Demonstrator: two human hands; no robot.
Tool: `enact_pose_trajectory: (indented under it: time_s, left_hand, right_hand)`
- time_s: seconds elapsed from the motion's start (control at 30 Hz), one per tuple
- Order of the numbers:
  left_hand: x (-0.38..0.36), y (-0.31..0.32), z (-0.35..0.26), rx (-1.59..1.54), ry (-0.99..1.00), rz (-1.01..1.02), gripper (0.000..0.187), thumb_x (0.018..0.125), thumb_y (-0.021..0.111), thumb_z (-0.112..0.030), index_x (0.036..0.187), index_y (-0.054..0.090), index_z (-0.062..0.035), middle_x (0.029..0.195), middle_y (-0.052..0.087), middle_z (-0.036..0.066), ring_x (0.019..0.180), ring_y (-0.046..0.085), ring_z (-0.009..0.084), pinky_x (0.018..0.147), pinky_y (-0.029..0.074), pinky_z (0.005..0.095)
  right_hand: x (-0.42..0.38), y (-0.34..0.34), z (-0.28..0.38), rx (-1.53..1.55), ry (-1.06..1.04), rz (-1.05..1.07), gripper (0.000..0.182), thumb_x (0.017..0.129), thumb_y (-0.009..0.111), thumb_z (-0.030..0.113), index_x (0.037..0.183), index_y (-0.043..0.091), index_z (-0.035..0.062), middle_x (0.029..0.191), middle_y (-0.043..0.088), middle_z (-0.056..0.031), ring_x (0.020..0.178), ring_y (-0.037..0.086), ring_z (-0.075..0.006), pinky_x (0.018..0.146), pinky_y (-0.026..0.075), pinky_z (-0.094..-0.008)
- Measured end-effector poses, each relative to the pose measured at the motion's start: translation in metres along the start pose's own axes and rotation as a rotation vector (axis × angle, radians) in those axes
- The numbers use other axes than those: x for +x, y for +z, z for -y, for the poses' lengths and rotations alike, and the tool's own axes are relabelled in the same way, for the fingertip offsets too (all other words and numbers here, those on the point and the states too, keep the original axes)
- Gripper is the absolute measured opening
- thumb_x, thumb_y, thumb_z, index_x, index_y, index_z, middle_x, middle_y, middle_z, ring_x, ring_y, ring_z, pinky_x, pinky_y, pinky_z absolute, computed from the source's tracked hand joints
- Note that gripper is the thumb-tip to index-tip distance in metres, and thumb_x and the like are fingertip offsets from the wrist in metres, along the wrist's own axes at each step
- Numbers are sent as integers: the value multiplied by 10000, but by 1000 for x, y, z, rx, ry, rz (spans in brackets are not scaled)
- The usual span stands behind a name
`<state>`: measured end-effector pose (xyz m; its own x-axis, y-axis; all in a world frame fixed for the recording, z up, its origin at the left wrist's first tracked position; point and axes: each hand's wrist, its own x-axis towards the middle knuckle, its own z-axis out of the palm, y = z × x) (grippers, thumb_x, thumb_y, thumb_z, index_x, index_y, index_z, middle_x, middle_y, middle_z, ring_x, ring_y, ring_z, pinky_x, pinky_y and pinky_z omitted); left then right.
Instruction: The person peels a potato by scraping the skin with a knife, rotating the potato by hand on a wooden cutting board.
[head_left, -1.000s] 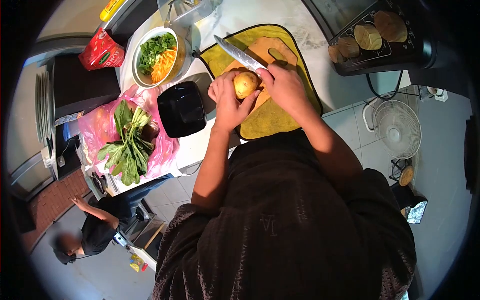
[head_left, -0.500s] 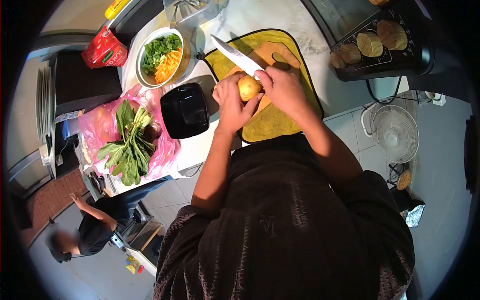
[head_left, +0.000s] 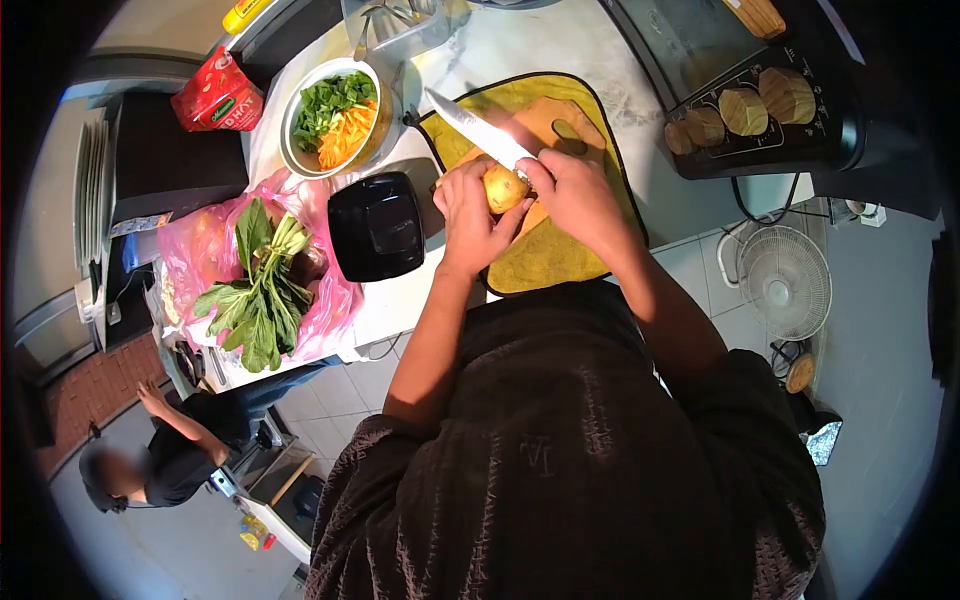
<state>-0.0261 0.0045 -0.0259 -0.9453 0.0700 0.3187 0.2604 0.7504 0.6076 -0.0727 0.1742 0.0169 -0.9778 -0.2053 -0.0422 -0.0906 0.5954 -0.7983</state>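
A potato (head_left: pixel 503 190) sits in the grip of my left hand (head_left: pixel 466 220), the fingers wrapped round its far side and the thumb against its near side. My right hand (head_left: pixel 580 195) is closed on the handle of a knife (head_left: pixel 470 125). The blade points up and left, and its base end is against the potato's skin. Both hands are over a wooden cutting board (head_left: pixel 592 135) on a yellow-green cloth with a dark edge (head_left: pixel 530 270). My fingers cover part of the potato and the knife's handle.
Left of the cloth are a black square bowl (head_left: pixel 375 230), a white bowl (head_left: pixel 290 140) of chopped greens and orange shreds, and leafy greens (head_left: pixel 262 300) on a pink bag (head_left: pixel 340 300). A black appliance (head_left: pixel 765 145) stands at right. Another person (head_left: pixel 195 440) is at lower left.
The whole view has shifted slightly with my head. My hands keep the same hold on the potato and the knife, with only a small change in the blade's angle.
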Motion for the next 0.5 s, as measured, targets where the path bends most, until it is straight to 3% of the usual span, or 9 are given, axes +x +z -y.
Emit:
enact_pose_trajectory:
  time_s: [0.07, 0.27, 0.5]
  left_hand:
    - [1, -1, -1, 11, -5, 17, 656, 757, 811, -342, 1249, 499, -42, 1203, 539, 175, 1155, 467, 360, 1002, 283, 469]
    - [0, 3, 4, 26, 22, -22, 670, 753, 814, -345, 1247, 491, -28, 1195, 543, 181, 1136, 468, 373, 991, 292, 470]
    - [3, 1, 0, 22, 11, -14, 666, 747, 814, -350, 1240, 493, -38, 1181, 539, 176, 1129, 462, 368, 982, 285, 475]
  right_hand:
    - [2, 1, 1, -40, 91, 34, 360, 966, 575, 351, 803, 612, 32, 777, 648, -220, 785, 607, -462, 748, 467, -527]
    - [-6, 1, 4, 27, 4, 14, 372, 968, 564, 371, 821, 604, 31, 778, 650, -220, 780, 607, -451, 710, 468, -528]
    - [6, 2, 1, -120, 8, -33, 345, 966, 577, 359, 823, 605, 46, 773, 651, -216, 761, 620, -448, 688, 474, -538]
